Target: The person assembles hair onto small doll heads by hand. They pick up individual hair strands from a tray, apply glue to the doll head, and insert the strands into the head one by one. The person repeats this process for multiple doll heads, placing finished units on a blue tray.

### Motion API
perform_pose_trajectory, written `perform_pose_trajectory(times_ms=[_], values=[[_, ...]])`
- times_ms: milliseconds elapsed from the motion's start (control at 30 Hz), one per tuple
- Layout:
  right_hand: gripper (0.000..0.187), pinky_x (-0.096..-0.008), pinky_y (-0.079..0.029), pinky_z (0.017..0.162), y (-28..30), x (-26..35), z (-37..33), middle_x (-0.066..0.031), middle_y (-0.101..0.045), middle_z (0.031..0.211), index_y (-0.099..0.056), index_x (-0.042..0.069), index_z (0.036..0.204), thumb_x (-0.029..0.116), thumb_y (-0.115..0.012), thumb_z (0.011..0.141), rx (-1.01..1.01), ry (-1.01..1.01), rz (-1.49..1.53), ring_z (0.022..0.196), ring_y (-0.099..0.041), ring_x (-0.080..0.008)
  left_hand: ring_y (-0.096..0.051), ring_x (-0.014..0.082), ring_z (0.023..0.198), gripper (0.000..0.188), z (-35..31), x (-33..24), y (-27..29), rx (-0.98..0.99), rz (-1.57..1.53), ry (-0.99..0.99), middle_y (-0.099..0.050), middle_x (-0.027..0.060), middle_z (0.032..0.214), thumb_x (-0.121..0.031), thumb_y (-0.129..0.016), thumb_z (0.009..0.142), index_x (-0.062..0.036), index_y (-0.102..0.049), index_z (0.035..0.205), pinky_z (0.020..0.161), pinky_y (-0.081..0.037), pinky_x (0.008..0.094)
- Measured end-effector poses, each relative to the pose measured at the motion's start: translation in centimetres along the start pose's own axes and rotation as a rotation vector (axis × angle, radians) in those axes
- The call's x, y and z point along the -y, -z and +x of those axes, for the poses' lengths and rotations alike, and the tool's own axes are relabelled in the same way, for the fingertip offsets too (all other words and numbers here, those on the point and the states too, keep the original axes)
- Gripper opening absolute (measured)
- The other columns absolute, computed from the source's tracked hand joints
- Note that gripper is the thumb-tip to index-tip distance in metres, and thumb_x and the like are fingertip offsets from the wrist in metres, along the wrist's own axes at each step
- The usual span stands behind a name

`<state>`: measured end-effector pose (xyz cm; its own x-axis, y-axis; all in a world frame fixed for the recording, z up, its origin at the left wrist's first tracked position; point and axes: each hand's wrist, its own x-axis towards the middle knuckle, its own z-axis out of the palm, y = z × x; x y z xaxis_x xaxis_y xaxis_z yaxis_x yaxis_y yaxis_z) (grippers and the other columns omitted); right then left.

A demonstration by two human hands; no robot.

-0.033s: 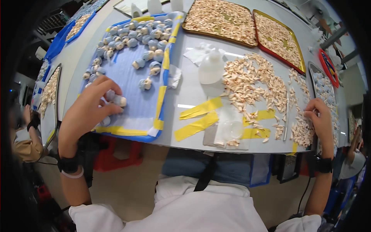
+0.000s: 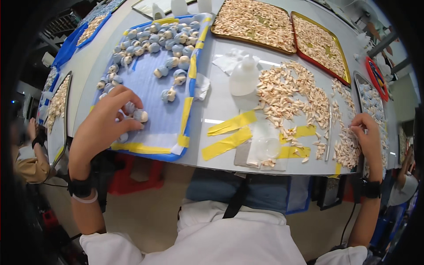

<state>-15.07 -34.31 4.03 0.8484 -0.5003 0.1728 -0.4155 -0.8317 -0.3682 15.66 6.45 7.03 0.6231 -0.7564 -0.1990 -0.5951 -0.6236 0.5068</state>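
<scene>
My left hand is over the near left corner of a blue-rimmed tray. Its thumb and fingers curve around a small blue-and-cream figurine; other such pieces lie partly hidden under the hand. More blue-and-cream figurines stand in the tray, mostly toward its far and left sides. At the table's right, my right hand has thumb and forefinger pinched together, just beside a spread of small cream pointed pieces. Whatever those fingertips hold is too small to tell.
A translucent squeeze bottle stands beside a loose heap of cream pieces. Two trays of the same pieces, a gold-rimmed one and a red-edged one, are behind. Yellow tape strips and a thin metal rod lie nearer.
The whole view has shifted very slightly. Both hands keep nearly the same pose and place over the table.
</scene>
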Motion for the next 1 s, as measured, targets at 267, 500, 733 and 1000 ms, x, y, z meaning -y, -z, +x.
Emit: perform_pose_trajectory(times_ms=[267, 500, 733, 1000], values=[[0.005, -0.0196, -0.039, 0.062, 1.7, 1.1, -1.3, -0.0014, -0.052, 0.073, -0.054, 0.000, 0.082, 0.000, -0.053, 0.077, -0.045, -0.231, 0.349, 0.068, -0.049, -0.0072, -0.050, 0.0128, 0.084, 0.023, -0.8, 0.1, -0.5, -0.239, -0.215, -0.173, -0.049, 0.0051, 0.094, 0.006, -0.062, 0.068, -0.0005, -0.054, 0.088, 0.074, -0.043, 0.0245], [0.009, -0.0198, -0.041, 0.064, 2.2, 4.4, -3.3, -0.0027, -0.054, 0.079, -0.057, 0.000, 0.083, -0.002, -0.059, 0.075, -0.078, -0.154, 0.489, 0.071, -0.051, -0.0077, -0.050, 0.0136, 0.094, 0.025, -3.1, -1.1, -3.2, -0.396, -0.547, -0.262, -0.052, 0.0094, 0.106, 0.004, -0.054, 0.078, 0.0044, -0.050, 0.102, 0.083, -0.039, 0.0250], [0.011, -0.0192, -0.041, 0.065, 1.5, 10.2, -2.7, -0.0036, -0.055, 0.082, -0.058, 0.000, 0.080, -0.005, -0.062, 0.071, -0.062, -0.143, 0.526, 0.072, -0.051, -0.0082, -0.043, 0.0093, 0.062, 0.020, -4.9, -2.8, -5.9, -0.526, -0.839, -0.303, -0.045, 0.0145, 0.108, -0.013, -0.044, 0.089, 0.0000, -0.045, 0.104, 0.057, -0.036, 0.0182], [0.013, -0.0230, -0.043, 0.064, -2.9, 16.6, -0.3, -0.0079, -0.055, 0.081, -0.055, -0.002, 0.081, -0.007, -0.061, 0.070, 0.064, -0.012, 0.588, 0.068, -0.053, -0.0122, -0.059, 0.0186, 0.071, 0.038, -4.7, -6.0, -13.8, -0.213, -1.497, -0.433, -0.043, 0.0198, 0.107, -0.017, -0.066, 0.077, -0.0029, -0.039, 0.099, 0.048, -0.048, 0.0170]])
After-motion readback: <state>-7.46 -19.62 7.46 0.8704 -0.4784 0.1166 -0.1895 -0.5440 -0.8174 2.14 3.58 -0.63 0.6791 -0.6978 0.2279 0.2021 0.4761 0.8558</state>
